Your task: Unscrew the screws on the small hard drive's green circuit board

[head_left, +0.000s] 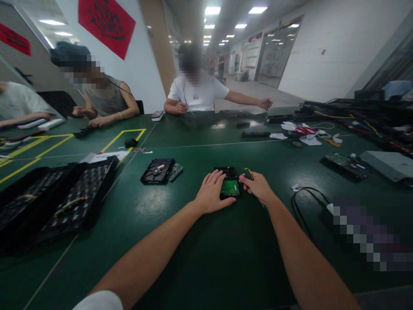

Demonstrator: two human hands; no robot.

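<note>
A black hard drive (230, 187) with a green circuit board facing up lies on the table in front of me. My left hand (211, 191) rests over its left side, fingers stretched out and the thumb along its near edge. Just right of the drive, my right hand (257, 186) is closed around a screwdriver with a black and yellow handle (248, 173). The screwdriver's tip cannot be made out. To the left lies another black drive casing (158, 171) with small parts on top, and a loose circuit board (176, 171) leans against its side.
Black trays (93, 202) stand at the left. On the right are another drive with a board (344, 165), a grey metal box (387, 165) and a black cable (293, 206). A bundle of cables (364, 116) lies far right. Co-workers sit across the green table (193, 267).
</note>
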